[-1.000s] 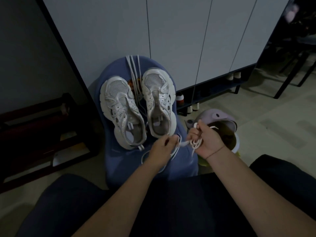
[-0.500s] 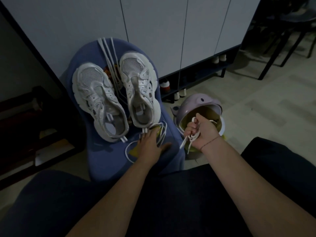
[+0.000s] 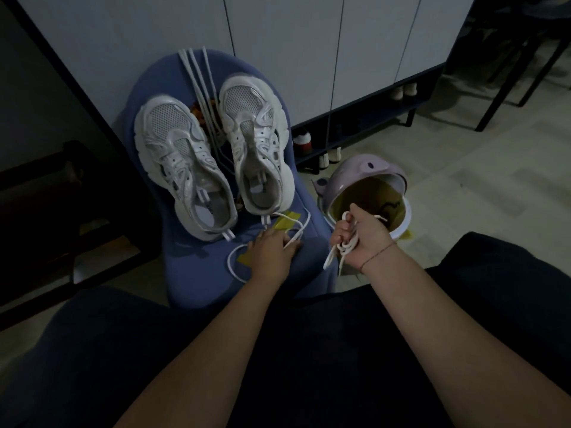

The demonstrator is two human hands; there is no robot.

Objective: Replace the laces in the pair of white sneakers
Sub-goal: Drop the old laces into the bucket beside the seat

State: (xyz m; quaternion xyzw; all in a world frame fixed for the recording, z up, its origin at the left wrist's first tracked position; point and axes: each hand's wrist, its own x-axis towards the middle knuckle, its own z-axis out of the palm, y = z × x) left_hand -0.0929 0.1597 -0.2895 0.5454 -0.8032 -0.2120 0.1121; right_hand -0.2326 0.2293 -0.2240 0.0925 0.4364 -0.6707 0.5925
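Two white sneakers stand side by side on a blue padded seat [image 3: 197, 282], toes pointing away: the left sneaker [image 3: 182, 168] and the right sneaker [image 3: 258, 149]. Neither shows laces in its eyelets. Several straight white laces [image 3: 200, 84] lie between the shoes and run up the seat back. A loose white lace [image 3: 238, 257] loops on the seat in front of the shoes, over yellow paper [image 3: 285, 220]. My left hand [image 3: 272, 251] rests on that lace and paper with its fingers flat. My right hand [image 3: 360, 239] grips a bunched white lace [image 3: 343, 248] beside the seat.
A pink bin [image 3: 367, 186] with a yellow liner stands open on the floor right behind my right hand. Grey cabinet doors [image 3: 309, 57] rise behind the seat, with small shoes on a low shelf [image 3: 355, 131]. Dark furniture [image 3: 46, 211] stands at the left. My dark-clothed legs fill the foreground.
My right hand moved right with the bunched lace, away from my left hand to the bin. My left hand dropped flat onto the loose lace on the seat. The view shifted right.
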